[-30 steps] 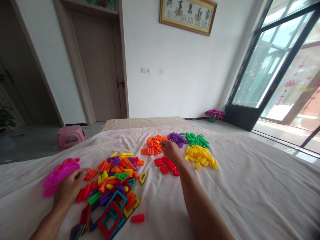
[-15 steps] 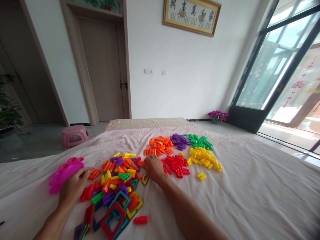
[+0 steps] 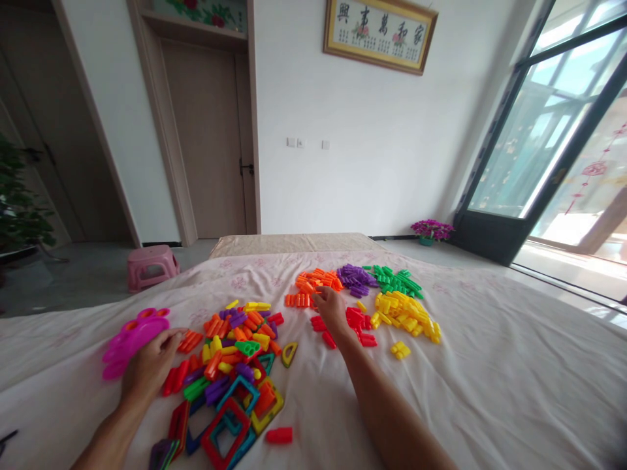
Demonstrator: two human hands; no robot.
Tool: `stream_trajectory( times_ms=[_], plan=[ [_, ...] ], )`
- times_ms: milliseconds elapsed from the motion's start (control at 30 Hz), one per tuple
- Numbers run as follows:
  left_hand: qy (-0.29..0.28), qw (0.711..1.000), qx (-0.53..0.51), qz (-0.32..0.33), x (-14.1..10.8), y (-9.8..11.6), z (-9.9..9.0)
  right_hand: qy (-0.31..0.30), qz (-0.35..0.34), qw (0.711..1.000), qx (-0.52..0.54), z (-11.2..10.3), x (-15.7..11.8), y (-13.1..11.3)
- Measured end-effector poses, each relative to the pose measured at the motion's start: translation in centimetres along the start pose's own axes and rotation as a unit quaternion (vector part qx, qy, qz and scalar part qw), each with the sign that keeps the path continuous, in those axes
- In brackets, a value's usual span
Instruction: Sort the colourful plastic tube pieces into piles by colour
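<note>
My right hand [image 3: 331,308] reaches over the near edge of a pile of orange plastic building blocks [image 3: 313,280], fingers pinched together. Orange shows at its fingertips, blending with the pile. My left hand [image 3: 153,360] rests at the left with thumb and fingers closed on the end of some joined orange blocks [image 3: 190,341]. Beside it lies a magenta paw-shaped plastic piece [image 3: 128,343], partly covered by the hand. Between the hands is a mixed heap of coloured blocks [image 3: 235,339]. Red blocks [image 3: 360,320] lie partly behind my right wrist.
Sorted piles of purple [image 3: 355,277], green [image 3: 399,282] and yellow blocks [image 3: 404,314] lie right of the orange pile. Magnetic frame tiles [image 3: 226,431] and a single red block [image 3: 279,435] are nearer me. A pink stool [image 3: 153,267] stands beyond the cloth-covered surface [image 3: 490,365].
My right hand has moved from the mixed heap's right edge, where it had an orange block at its fingertips, up and right to the orange pile. My left hand stays by the joined orange blocks.
</note>
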State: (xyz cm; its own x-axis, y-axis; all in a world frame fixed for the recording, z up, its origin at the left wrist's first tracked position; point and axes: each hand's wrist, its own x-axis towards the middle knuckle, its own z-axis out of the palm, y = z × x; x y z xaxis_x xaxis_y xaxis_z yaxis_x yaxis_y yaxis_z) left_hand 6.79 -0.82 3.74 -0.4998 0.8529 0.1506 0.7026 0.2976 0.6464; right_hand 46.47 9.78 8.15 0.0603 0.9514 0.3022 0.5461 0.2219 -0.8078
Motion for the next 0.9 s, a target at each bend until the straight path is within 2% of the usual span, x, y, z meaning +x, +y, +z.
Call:
stream_trajectory(
  times_ms=[100,200,267,333,433,533,667,800,900],
  plan=[
    [-0.004,1.000,0.000,-0.003,0.0,-0.1,0.0,0.040,-0.012,0.997,0.065,0.3,0.4,0.7],
    [-0.004,1.000,-0.005,0.004,0.0,-0.1,-0.1,0.024,-0.029,0.998,0.043,1.2,-0.1,0.8],
    [-0.002,1.000,-0.007,0.008,-0.1,-0.1,-0.1,-0.013,-0.054,0.998,0.003,1.9,-0.8,0.5],
    [-0.002,1.000,-0.006,0.006,-0.1,-0.1,-0.1,-0.060,-0.108,0.991,-0.045,2.7,-1.8,-0.2],
    [-0.005,1.000,-0.008,0.001,-0.2,0.0,-0.1,-0.133,-0.206,0.963,-0.111,3.8,-3.2,-1.5],
    [-0.002,1.000,-0.015,0.007,-0.2,0.0,-0.1,-0.194,-0.259,0.931,-0.170,4.5,-4.1,-2.6],
    [0.002,1.000,-0.020,0.007,-0.1,0.0,-0.1,-0.241,-0.261,0.908,-0.223,4.9,-4.5,-3.3],
    [0.001,1.000,-0.013,0.003,-0.1,0.0,0.0,-0.229,-0.240,0.906,-0.262,4.8,-4.4,-3.4],
    [0.004,1.000,-0.009,0.000,-0.1,-0.1,0.0,-0.215,-0.240,0.907,-0.272,3.9,-3.9,-3.6]
  ],
)
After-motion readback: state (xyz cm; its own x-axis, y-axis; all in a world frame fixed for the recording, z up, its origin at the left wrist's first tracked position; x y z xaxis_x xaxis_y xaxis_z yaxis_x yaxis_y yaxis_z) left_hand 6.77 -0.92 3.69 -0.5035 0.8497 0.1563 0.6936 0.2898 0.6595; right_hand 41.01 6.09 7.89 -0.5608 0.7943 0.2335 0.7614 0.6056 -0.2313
